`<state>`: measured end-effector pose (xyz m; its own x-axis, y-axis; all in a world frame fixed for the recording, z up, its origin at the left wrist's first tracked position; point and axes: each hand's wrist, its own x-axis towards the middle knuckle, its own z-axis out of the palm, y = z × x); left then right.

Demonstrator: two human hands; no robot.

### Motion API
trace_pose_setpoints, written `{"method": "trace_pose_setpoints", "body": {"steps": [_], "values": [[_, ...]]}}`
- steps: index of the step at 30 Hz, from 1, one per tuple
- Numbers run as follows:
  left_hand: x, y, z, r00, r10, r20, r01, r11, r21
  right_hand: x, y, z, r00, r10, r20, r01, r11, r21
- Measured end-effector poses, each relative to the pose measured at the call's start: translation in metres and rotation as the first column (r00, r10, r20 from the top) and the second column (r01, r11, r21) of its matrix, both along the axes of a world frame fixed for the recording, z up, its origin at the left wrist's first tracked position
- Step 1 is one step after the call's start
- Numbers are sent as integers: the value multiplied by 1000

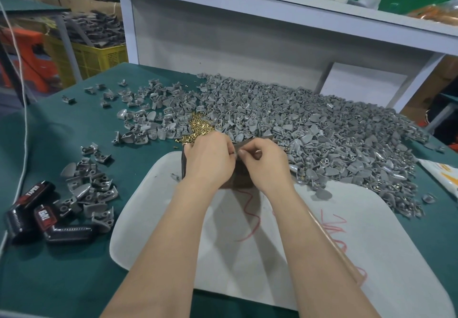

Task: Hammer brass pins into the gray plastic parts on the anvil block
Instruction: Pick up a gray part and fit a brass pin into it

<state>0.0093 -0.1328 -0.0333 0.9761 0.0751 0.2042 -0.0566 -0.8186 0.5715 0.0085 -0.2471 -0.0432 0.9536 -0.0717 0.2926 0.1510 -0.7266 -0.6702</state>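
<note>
Both my hands meet over the dark brown anvil block [239, 180], which stands at the far edge of a white mat [171, 218]. My left hand [210, 159] and my right hand [266, 164] have their fingers curled and pinch one gray plastic part [241, 146] between them, just above the block. No pin can be made out in my fingers. A small heap of brass pins [198, 129] lies just beyond my left hand. A big heap of gray parts [309, 124] spreads behind and to the right.
A smaller pile of gray parts [89, 193] and black devices marked TAPER [37, 214] lie at the left on the green table [62, 268]. A wooden stick [344, 253] with red string lies on the mat under my right forearm. A white shelf frame [223, 32] stands behind.
</note>
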Motion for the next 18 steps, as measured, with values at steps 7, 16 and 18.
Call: {"method": "trace_pose_setpoints", "body": {"steps": [7,16,18], "values": [[0,-1,1,1000,-7,-12,7,1000,-6,0,6,10,1000,-23,-10,20,980,-196],[-2,-2,4,1000,-18,-19,18,1000,9,1,6,18,996,-38,-83,20,979,-204],[-3,-1,5,1000,-19,-16,19,1000,5,2,6,20,992,-36,-118,15,985,-170]]}}
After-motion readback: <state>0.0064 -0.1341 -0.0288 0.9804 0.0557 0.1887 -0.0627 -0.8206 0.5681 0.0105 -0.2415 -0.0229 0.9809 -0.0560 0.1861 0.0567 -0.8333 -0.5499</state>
